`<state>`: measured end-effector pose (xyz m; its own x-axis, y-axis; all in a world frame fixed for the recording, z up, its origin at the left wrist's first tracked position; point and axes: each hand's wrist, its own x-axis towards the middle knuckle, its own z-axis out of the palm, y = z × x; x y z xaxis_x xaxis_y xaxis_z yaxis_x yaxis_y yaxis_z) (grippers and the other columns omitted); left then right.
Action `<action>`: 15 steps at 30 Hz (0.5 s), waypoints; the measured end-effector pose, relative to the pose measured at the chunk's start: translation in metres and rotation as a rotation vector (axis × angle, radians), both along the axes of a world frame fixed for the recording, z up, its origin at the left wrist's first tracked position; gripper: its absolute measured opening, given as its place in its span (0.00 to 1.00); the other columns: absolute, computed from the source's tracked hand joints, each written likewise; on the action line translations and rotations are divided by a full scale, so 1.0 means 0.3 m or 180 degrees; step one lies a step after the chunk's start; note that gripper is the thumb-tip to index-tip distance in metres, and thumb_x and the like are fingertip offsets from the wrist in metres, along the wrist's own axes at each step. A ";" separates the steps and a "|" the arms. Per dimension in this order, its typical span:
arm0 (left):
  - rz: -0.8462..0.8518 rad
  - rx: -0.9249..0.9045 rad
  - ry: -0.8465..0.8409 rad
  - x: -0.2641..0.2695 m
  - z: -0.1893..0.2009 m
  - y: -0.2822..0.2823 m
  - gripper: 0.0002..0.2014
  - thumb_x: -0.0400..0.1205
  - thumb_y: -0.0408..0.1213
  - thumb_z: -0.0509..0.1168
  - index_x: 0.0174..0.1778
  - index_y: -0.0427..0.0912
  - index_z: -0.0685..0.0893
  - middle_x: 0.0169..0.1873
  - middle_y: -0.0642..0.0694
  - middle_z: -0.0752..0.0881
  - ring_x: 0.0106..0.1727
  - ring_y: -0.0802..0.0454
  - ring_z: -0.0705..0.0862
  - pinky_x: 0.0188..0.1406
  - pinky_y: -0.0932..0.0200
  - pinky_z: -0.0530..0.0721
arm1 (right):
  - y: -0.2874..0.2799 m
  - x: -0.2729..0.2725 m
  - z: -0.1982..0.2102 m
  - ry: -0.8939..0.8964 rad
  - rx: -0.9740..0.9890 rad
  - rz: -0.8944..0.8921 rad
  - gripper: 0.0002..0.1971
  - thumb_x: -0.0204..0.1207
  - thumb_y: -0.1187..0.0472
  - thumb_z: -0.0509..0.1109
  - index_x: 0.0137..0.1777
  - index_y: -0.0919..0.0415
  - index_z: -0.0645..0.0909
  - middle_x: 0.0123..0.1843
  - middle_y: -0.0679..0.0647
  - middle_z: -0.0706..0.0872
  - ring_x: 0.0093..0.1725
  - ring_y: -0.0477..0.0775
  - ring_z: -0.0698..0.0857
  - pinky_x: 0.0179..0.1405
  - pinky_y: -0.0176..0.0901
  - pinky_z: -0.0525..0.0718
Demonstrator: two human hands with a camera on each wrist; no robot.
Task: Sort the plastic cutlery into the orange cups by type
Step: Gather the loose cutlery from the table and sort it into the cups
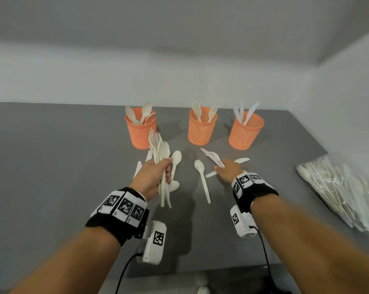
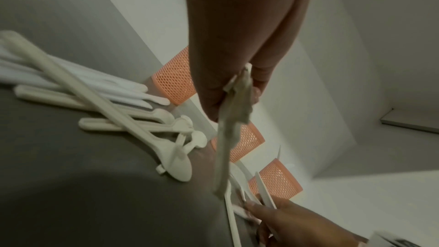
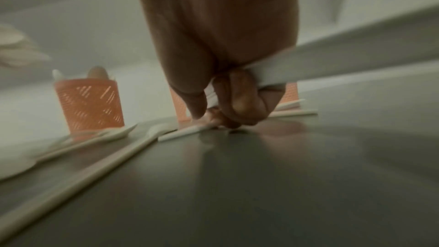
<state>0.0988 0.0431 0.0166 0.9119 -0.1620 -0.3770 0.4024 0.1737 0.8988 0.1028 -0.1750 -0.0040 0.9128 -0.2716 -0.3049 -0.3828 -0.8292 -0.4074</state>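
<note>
Three orange mesh cups stand in a row at the back: the left cup point(image 1: 140, 132) with spoons, the middle cup point(image 1: 201, 129) with forks, the right cup point(image 1: 245, 133) with knives. My left hand point(image 1: 158, 177) grips an upright bundle of mixed white cutlery point(image 1: 159, 149) in front of the left cup; the same bundle point(image 2: 231, 112) shows in the left wrist view. My right hand point(image 1: 227, 169) is low on the table with its fingers curled round a white knife point(image 3: 308, 67), whose tip point(image 1: 211, 157) sticks out towards the cups. Its fingertips point(image 3: 213, 117) touch another piece lying flat.
Loose pieces lie on the grey table point(image 1: 62, 166): a spoon point(image 1: 203, 181) between my hands, a knife point(image 1: 242, 160) beyond the right hand, several under the left hand point(image 2: 147, 119). A clear bag of cutlery point(image 1: 340, 194) lies at the right edge. Walls close the back and right.
</note>
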 end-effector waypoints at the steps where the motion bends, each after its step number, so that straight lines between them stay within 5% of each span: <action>1: 0.0001 0.0007 0.0011 0.001 -0.001 -0.014 0.13 0.82 0.34 0.62 0.31 0.40 0.73 0.21 0.47 0.72 0.19 0.55 0.70 0.24 0.62 0.73 | -0.009 -0.002 -0.011 0.0020 -0.0061 -0.0041 0.15 0.81 0.57 0.60 0.61 0.66 0.78 0.59 0.64 0.84 0.60 0.66 0.82 0.56 0.48 0.77; 5: -0.0009 0.0000 0.0070 0.003 -0.001 -0.071 0.13 0.83 0.34 0.62 0.32 0.40 0.73 0.17 0.50 0.73 0.17 0.57 0.71 0.19 0.64 0.74 | -0.056 -0.026 -0.043 0.0270 -0.0346 -0.0004 0.14 0.76 0.67 0.63 0.61 0.69 0.74 0.59 0.65 0.84 0.57 0.64 0.84 0.47 0.46 0.78; 10: -0.0159 -0.0151 0.0145 0.001 0.005 -0.139 0.10 0.83 0.37 0.62 0.36 0.41 0.73 0.16 0.51 0.73 0.15 0.58 0.70 0.17 0.66 0.73 | -0.128 -0.094 -0.045 0.0206 0.0287 0.0018 0.25 0.77 0.69 0.59 0.74 0.68 0.58 0.64 0.67 0.78 0.57 0.63 0.80 0.51 0.46 0.78; 13: -0.0238 -0.0200 0.0171 0.011 0.010 -0.169 0.10 0.83 0.39 0.62 0.36 0.41 0.75 0.17 0.50 0.73 0.15 0.58 0.70 0.17 0.67 0.72 | -0.174 -0.135 0.018 0.0126 0.1038 0.0150 0.28 0.78 0.71 0.54 0.78 0.60 0.54 0.58 0.62 0.76 0.41 0.51 0.78 0.32 0.30 0.78; 15: -0.0305 -0.0238 0.0176 0.023 0.015 -0.188 0.11 0.83 0.39 0.63 0.35 0.42 0.74 0.16 0.50 0.72 0.15 0.58 0.70 0.16 0.67 0.72 | -0.203 -0.151 0.071 0.0167 0.1542 0.0095 0.23 0.78 0.72 0.51 0.72 0.57 0.61 0.47 0.61 0.79 0.33 0.50 0.81 0.25 0.32 0.80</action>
<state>0.1057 -0.0134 0.0210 0.8691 -0.2771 -0.4097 0.4689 0.1979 0.8608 0.0575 -0.2360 0.0172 0.8980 -0.0610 -0.4357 -0.3922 -0.5598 -0.7300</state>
